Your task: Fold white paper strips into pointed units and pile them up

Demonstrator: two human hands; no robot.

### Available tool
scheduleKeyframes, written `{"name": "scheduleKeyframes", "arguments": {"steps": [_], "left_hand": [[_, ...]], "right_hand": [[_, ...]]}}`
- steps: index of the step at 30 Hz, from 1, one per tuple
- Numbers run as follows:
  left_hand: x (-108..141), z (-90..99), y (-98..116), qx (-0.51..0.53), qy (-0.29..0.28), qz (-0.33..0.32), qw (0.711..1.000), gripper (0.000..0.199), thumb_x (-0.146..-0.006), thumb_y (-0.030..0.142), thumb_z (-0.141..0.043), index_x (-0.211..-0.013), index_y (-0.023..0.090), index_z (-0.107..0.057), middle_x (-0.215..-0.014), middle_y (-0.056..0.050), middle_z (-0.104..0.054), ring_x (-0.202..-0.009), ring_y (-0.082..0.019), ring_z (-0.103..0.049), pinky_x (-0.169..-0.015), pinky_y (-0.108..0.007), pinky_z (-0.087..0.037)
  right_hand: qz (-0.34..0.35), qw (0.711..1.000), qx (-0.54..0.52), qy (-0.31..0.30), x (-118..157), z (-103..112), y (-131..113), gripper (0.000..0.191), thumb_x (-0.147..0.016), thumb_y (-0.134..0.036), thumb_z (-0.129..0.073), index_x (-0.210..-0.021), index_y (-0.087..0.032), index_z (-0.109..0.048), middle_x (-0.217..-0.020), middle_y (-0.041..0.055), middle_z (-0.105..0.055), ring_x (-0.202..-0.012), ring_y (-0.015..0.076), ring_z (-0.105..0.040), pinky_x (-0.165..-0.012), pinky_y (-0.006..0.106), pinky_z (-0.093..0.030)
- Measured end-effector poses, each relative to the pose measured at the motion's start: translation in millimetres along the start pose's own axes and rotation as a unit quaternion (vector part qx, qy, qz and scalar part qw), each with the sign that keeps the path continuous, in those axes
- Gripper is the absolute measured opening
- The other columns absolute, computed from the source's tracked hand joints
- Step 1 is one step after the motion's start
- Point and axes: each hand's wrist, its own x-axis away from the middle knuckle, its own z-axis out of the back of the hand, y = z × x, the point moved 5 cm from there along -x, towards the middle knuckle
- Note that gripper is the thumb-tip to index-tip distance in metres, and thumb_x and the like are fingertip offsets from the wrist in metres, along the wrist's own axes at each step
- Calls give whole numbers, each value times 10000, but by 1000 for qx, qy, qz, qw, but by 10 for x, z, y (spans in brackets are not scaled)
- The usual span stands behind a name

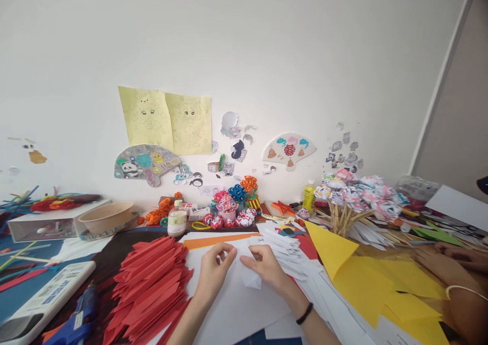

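Above a stack of white paper sheets (232,312), both my hands work close together on a small folded piece of white paper (251,279). My left hand (216,269) is closed, thumb and forefinger pinched at the paper's upper left tip. Curled around the paper's upper right side is my right hand (267,267), its thumb pressed on it. The paper's lower end hangs free in a point. A heap of folded red paper strips (150,289) lies left of my left hand. Folded white paper strips (284,253) lie beyond my right hand.
Yellow paper sheets (362,284) spread at right, near another person's hands (450,263). Paper flowers on sticks (358,197) stand behind. A bottle (177,219) and a beige basin (107,217) stand at the back left. A blue glue gun (78,317) lies front left.
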Motion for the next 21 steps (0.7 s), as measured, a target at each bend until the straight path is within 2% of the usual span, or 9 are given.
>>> {"name": "scheduleKeyframes", "arguments": {"steps": [5,14,21], "left_hand": [[-5,4,-1,-2,0,-8,1000,296,-797,448,-551,-770,172,-655,-768,-41,-676,-655,-165,-556,-568,-251,-411],[26,-6,49,-23,1,-26,999,221,-812,361,-536,-721,176,-617,-705,-17,-635,-637,-153,-541,-561,-235,-403],[17,-17,30,-28,2,-19,999,227,-816,366,-515,-730,179,-611,-724,-16,-642,-649,-158,-549,-574,-239,-407]], "right_hand": [[8,1000,2,-4,-3,-1,-13,499,-774,-338,-607,-564,-211,-172,-597,-65,-121,-546,89,-161,-493,262,-115],[13,1000,5,-15,3,-17,-14,488,-780,-320,-604,-567,-208,-179,-608,-62,-124,-556,91,-163,-501,263,-117],[15,1000,1,-16,4,-11,-14,493,-780,-313,-611,-570,-207,-178,-608,-62,-121,-552,86,-156,-497,262,-108]]}}
